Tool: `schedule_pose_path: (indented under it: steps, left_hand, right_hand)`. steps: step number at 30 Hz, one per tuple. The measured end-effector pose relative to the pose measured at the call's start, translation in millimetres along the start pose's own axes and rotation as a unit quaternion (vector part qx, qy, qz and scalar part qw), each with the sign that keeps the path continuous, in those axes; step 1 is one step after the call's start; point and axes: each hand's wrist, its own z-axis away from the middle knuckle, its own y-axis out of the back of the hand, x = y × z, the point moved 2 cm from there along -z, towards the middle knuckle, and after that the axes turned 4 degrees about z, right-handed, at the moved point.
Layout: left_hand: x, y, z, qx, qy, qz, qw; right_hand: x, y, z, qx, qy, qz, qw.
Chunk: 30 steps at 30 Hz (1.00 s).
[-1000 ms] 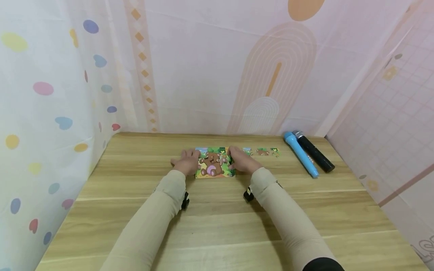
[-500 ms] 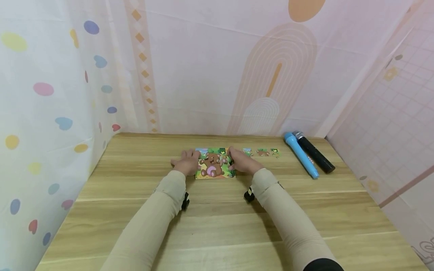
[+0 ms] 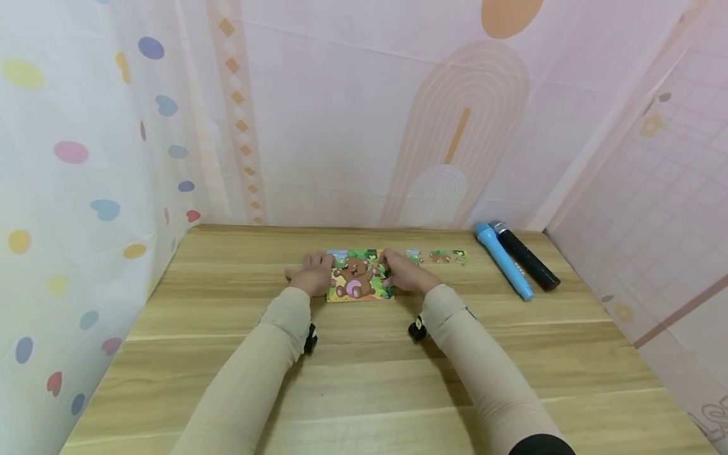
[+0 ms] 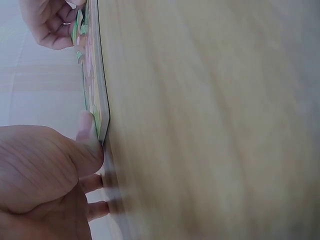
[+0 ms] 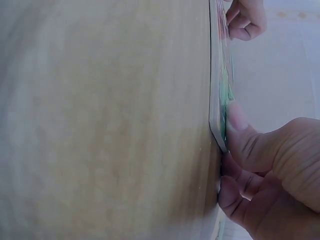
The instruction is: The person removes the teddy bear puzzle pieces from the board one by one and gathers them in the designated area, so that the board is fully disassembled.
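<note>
Microphones (image 3: 506, 262), pieces (image 3: 439, 256) at right, left hand (image 3: 311, 273), fingers apart, right hand (image 3: 411, 273), fingers curled at edge, overlapping bright, flat bear puzzle (image 3: 355, 284)

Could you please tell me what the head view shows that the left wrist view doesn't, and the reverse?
Only the head view shows the blue microphone, the black microphone and the loose puzzle pieces. Only the left wrist view shows, close and side-on, the left thumb resting on the puzzle's corner. Both show the puzzle, the left hand, the right hand and the table.
</note>
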Motion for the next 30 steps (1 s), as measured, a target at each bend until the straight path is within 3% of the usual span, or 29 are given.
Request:
schedule_pose_path:
  steps: [4,17,30]
  left_hand:
    - [-2.8,-2.0,-3.1,0.003,0.001,0.005,1.0000]
    - [6.4,6.1,15.2,0.011,-0.006,0.015,0.9998]
    - [5.1,6.3,15.7,0.006,-0.007,0.013,0.9999]
  right_hand:
    - [-2,0,0.1,-0.004,0.002,0.011,0.9999]
    - [0,4,-2.9,-0.006,0.005,0.021,0.9998]
    - [-2,4,-3.0,-0.005,-0.004,0.024,0.9997]
